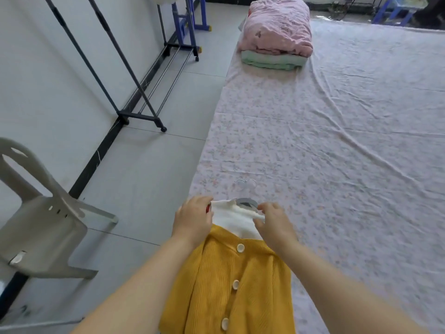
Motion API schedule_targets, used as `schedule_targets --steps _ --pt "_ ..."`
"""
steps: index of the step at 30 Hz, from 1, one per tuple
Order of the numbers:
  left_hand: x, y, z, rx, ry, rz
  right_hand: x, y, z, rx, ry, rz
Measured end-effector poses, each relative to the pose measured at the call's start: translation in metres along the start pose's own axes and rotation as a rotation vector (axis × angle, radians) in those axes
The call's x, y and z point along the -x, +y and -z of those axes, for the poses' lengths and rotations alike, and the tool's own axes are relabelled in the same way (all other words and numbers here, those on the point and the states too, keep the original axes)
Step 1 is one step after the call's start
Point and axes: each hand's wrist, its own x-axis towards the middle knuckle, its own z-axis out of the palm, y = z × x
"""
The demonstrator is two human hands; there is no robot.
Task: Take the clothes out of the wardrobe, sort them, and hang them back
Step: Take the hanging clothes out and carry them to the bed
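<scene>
While left hand (192, 221), right hand (274, 225) grip collar (237, 219)

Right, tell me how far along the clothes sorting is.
Done: the yellow cardigan is out of the wardrobe, laid at the edge of the bed sheet. In hand: the left grip and right grip hold its white collar at the grey hanger. Left: hanging it back on the clothes rack by the wall.
</scene>
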Motion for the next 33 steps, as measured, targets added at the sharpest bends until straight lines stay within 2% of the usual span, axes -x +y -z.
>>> schedule_targets --steps 8,12,17,25,29,33 --pt "0.004 0.019 0.003 -0.106 -0.133 -0.112 0.033 0.017 0.009 0.011 -0.017 -0.054" --pt "0.008 0.045 0.019 -0.217 -0.19 -0.248 0.059 0.019 0.027 0.04 0.042 -0.12" --pt "0.02 0.087 0.036 -0.304 -0.221 -0.496 0.113 0.022 0.051 0.016 0.194 -0.237" --pt "0.097 0.152 0.028 -0.563 -0.389 -1.036 0.282 0.026 0.041 -0.039 0.443 -0.676" --pt "0.179 0.181 0.009 -0.695 -0.469 -1.3 0.401 0.018 0.009 -0.098 0.56 -0.952" --pt "0.297 0.204 -0.007 -0.739 -0.537 -1.638 0.529 -0.004 -0.038 -0.12 0.674 -1.228"
